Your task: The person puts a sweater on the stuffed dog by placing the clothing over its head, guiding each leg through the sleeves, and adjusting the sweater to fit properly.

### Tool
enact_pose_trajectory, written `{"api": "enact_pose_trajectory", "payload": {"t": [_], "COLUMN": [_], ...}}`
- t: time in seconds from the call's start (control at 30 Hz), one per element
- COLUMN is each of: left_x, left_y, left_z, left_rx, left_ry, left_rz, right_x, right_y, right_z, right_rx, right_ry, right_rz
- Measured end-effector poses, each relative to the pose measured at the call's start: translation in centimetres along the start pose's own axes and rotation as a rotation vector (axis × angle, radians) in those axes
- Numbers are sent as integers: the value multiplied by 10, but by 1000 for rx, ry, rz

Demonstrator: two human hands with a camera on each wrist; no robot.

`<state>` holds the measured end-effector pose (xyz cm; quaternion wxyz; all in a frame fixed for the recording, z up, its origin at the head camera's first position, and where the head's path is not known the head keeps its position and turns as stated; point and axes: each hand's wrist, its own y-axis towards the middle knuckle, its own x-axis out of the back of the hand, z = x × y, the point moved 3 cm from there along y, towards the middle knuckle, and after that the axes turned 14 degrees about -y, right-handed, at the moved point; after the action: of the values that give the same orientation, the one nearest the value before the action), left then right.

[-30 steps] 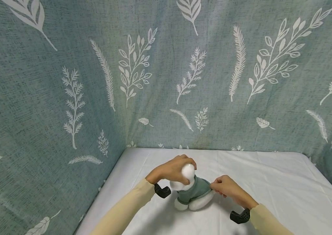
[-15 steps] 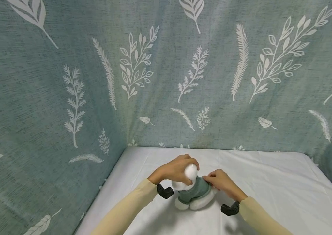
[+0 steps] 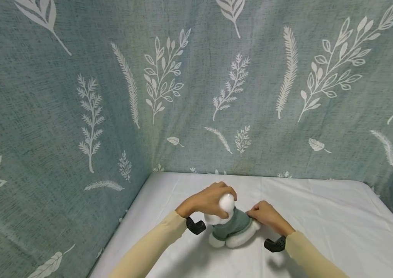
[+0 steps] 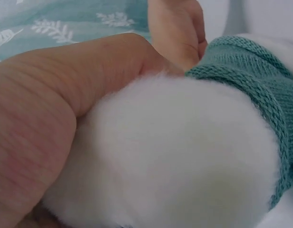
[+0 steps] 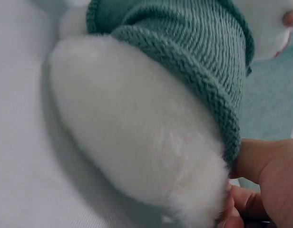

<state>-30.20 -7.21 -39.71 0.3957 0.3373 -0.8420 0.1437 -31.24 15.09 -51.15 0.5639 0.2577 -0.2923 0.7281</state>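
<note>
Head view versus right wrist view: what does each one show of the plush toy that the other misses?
Only the head view shows the whole scene: the left hand gripping the plush toy's head, the white table cover and the leaf-print curtain. Only the right wrist view shows the ribbed hem of the green sweater up close over white fur. Both show the right hand holding the sweater's edge.
</note>
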Motion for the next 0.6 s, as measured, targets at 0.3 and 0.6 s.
{"api": "enact_pose_trajectory", "payload": {"t": [0.3,0.6], "left_x": [0,0], "left_y": [-1,0], "left_z": [9,12], "left_rx": [29,28], "left_ry": [-43,-61], "left_rz": [-12,-34], "right_x": [15,9], "right_y": [-27,-46], "right_z": [4,14], "right_rx": [26,83], "right_ry": [54,80], "right_rz": [163,193]}}
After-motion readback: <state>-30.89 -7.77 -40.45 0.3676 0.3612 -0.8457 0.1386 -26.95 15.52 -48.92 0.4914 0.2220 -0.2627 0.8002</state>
